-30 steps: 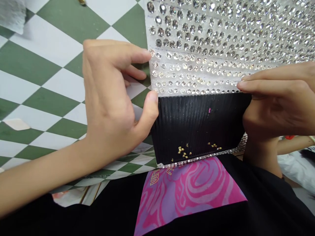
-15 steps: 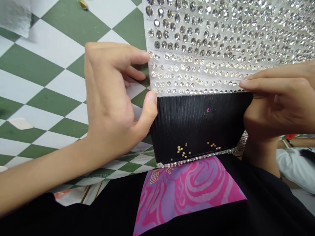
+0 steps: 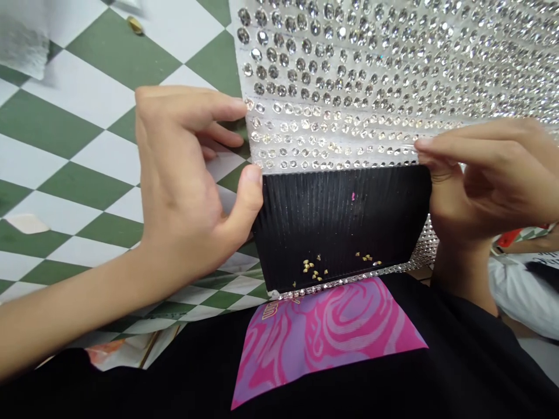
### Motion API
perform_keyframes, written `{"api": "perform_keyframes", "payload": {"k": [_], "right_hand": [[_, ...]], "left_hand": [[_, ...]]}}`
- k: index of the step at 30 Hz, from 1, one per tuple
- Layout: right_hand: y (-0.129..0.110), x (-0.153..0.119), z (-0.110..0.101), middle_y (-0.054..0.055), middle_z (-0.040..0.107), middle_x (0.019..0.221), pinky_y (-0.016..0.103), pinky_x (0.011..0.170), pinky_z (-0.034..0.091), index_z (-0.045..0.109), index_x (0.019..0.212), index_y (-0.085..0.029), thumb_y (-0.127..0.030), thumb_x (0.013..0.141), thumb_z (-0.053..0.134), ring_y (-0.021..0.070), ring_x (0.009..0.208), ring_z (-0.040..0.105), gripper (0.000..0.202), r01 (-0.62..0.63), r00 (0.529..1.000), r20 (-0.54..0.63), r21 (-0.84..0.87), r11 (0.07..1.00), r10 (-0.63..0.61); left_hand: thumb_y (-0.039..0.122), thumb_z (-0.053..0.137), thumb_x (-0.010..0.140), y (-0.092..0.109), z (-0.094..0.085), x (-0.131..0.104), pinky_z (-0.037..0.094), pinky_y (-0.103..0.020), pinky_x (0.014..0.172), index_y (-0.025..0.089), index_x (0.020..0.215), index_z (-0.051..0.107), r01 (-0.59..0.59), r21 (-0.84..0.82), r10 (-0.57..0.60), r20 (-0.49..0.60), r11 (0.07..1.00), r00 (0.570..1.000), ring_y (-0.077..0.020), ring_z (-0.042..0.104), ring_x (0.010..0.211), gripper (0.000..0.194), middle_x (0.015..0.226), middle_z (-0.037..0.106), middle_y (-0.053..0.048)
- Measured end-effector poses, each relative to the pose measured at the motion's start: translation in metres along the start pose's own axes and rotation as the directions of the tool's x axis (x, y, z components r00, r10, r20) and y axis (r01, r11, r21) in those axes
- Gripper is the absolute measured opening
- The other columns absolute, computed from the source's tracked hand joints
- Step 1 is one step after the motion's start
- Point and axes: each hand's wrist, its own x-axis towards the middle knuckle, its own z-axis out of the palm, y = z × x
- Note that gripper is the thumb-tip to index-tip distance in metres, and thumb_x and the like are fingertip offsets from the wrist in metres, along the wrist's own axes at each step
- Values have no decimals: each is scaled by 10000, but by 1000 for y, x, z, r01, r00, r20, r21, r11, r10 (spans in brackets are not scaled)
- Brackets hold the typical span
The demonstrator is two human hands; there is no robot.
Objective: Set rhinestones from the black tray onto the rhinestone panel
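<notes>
A white sheet [image 3: 305, 125] carries rows of clear rhinestones. Against its near edge lies a black ridged tray [image 3: 340, 227], tilted, with several small gold-backed stones [image 3: 311, 266] near its lower side. My left hand [image 3: 187, 169] has its thumb at the tray's upper left corner and its index fingertip at the sheet's left edge; its fingers are apart. At the tray's upper right corner, my right hand [image 3: 484, 174] is closed, index fingertip on the lowest stone rows and thumb by the tray's edge. Part of its grip is hidden.
A green and white checked tabletop [image 3: 105, 157] spreads to the left, bearing a pale diamond-shaped piece [image 3: 28, 223], a small gold piece [image 3: 135, 25] and a clear plastic bag [image 3: 24, 38]. Another person's pale clothing [image 3: 519, 291] shows at the right.
The sheet, the tray and both hands appear slightly further left in view. My right index finger still rests by the tray's upper right corner, now a bit more bent.
</notes>
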Motion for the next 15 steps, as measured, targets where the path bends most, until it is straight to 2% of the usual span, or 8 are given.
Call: {"api": "perform_keyframes", "payload": {"k": [4,9,12,15], "right_hand": [[-3,3,1,-36,720,751,305,649,534,714,997,-310,8,776,623,169,680,688,398,27,998,51,-50,998,-24],[-3,5,1,-31,712,763,283,647,533,683,1047,-296,0,773,636,143,676,681,406,62,992,113,-51,997,-56],[-2,4,-1,-6,709,752,272,654,537,683,975,-245,-58,794,657,134,675,683,262,52,991,128,-60,997,-44],[-2,3,-4,-17,712,743,263,671,542,671,862,-262,-125,837,638,126,708,695,143,0,982,190,-73,997,13]], "left_hand": [[481,416,745,0,-1,0,481,-370,653,214,1333,367,-9,-1,9,7,1000,1000,-199,523,898,647,1181,396,-81],[499,452,733,1,-3,1,477,-373,661,208,1326,378,3,11,-4,7,1000,1000,-194,529,882,664,1178,407,-83],[525,466,743,2,-4,1,483,-389,672,213,1326,381,11,7,-11,20,1000,1000,-188,529,871,667,1179,403,-83],[560,466,744,1,-4,2,489,-402,674,216,1322,389,2,0,-2,9,1000,1000,-191,538,872,677,1129,403,-73]]}}
